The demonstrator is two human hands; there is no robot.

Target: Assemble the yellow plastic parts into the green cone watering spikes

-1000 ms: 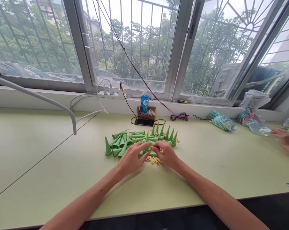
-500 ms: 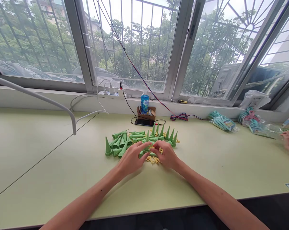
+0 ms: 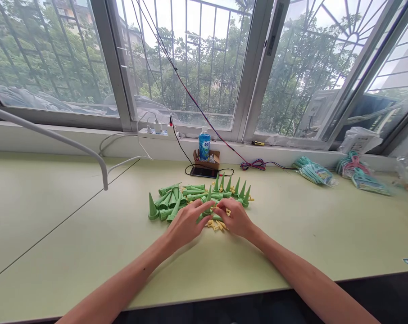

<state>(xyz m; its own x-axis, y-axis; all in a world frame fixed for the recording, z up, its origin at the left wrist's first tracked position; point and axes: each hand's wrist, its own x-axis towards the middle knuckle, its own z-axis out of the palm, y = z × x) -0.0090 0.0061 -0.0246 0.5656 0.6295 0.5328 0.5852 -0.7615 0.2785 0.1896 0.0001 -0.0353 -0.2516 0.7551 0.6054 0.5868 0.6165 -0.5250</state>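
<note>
Pale green tabletop (image 3: 292,225) is running below a barred window (image 3: 190,67), head view. Left hand (image 3: 183,227) is closing thumb and index around an upright green cone (image 3: 209,196); right hand (image 3: 237,217) is pinching what looks like a small yellow piece (image 3: 214,208) just right of it. Cone's long axis is pointing up, leaning slightly right. Loose green cones (image 3: 170,202) are lying far and left, yellow pieces (image 3: 218,226) near. Fingers are hiding most of the pinched piece; can't tell if it's touching the cone.
</note>
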